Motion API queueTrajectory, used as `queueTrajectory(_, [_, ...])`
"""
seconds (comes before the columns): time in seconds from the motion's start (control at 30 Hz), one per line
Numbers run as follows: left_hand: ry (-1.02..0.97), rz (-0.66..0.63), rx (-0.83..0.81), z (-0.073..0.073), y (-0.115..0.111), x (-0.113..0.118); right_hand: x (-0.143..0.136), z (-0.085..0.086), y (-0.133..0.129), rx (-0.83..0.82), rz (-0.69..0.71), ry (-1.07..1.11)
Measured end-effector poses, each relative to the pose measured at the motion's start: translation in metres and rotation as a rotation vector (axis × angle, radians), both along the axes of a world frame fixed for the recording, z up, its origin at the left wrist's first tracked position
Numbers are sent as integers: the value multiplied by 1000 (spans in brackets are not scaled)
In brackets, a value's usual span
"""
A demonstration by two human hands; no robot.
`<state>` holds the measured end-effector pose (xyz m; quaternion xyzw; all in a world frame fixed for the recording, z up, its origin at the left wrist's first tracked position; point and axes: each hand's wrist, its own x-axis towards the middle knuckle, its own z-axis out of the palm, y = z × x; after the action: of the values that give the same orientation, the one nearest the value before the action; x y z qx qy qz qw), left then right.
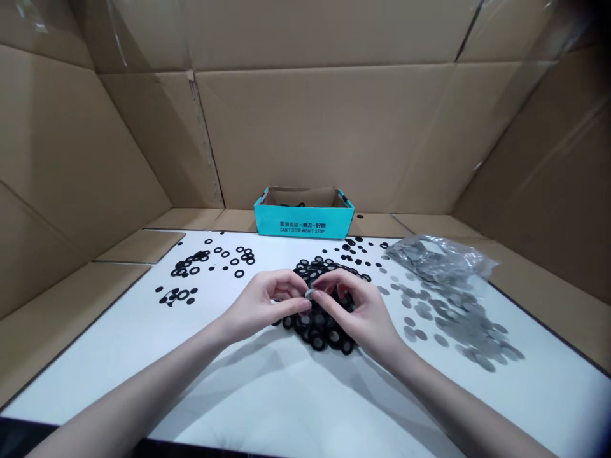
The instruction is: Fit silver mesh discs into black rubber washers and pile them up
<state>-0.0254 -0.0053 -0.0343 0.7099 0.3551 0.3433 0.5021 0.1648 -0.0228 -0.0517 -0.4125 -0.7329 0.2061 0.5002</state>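
My left hand (274, 300) and my right hand (356, 305) meet above a heap of black rings (319, 337), several with grey centres. Between the fingertips of both hands is a small grey disc (310, 293), pinched by thumbs and forefingers. Whether a black ring is held along with it is hidden by the fingers. To the right of my right hand, many loose grey discs (442, 340) lie spread on the white table (286, 407). Separate black rings (239, 273) are scattered left of my left hand.
A turquoise box (303, 222) with black pieces inside stands at the back. A clear plastic bag (439, 257) of grey discs lies at the back right. Small black discs (359, 257) dot the table behind the heap. Cardboard walls (324, 133) enclose the back and sides.
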Motion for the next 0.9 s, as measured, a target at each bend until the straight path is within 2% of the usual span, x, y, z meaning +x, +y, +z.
queueTrajectory(0.17, [39,-7,73,3,-1,2,2,-3,-2,34,27,-73])
queueTrajectory(0.43, [162,67,403,9,-4,7,7,-4,-5,100,17,-107])
queueTrajectory(0.63, [129,72,325,6,-5,9,10,-4,-7,105,31,-112])
queueTrajectory(0.9, [123,87,297,2,-8,14,12,-1,-9,56,61,-90])
